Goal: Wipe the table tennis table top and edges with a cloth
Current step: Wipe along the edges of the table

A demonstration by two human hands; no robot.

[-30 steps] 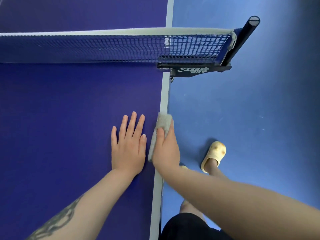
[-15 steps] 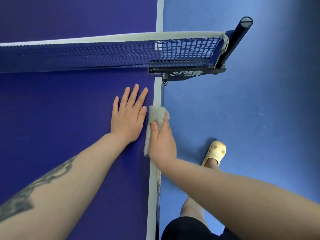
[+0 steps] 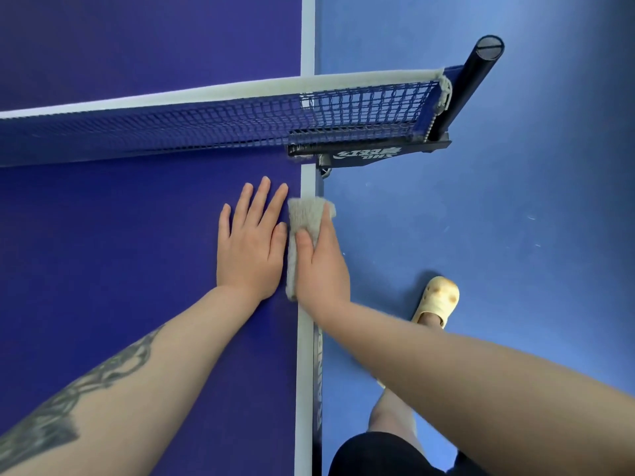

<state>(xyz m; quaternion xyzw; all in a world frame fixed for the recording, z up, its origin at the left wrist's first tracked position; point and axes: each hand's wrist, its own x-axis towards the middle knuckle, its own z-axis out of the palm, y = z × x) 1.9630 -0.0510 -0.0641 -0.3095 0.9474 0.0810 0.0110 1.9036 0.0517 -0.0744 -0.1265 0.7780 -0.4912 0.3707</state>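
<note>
Left grip: the left hand [image 3: 250, 245] lies flat on the purple counter [image 3: 103, 252], palm down, fingers straight and slightly spread toward 12 o'clock; it has hold of nothing.
Right grip: the right hand [image 3: 321, 269] presses on the cloth [image 3: 304, 214], thumb on top, fingers bent over the counter's side edge.
Cloth: grey, folded long, lying along the white side line [image 3: 304, 389] at the counter's 3 o'clock edge, just beside the left hand.
Net: the net [image 3: 206, 125] crosses at 12 o'clock, near the cloth but apart from it.
Net clamp: the black clamp [image 3: 367, 154] and post [image 3: 470, 87] sit at 1 o'clock.
Floor: blue floor [image 3: 515, 235] at 3 o'clock, a yellow slipper [image 3: 439, 298] on it.
</note>
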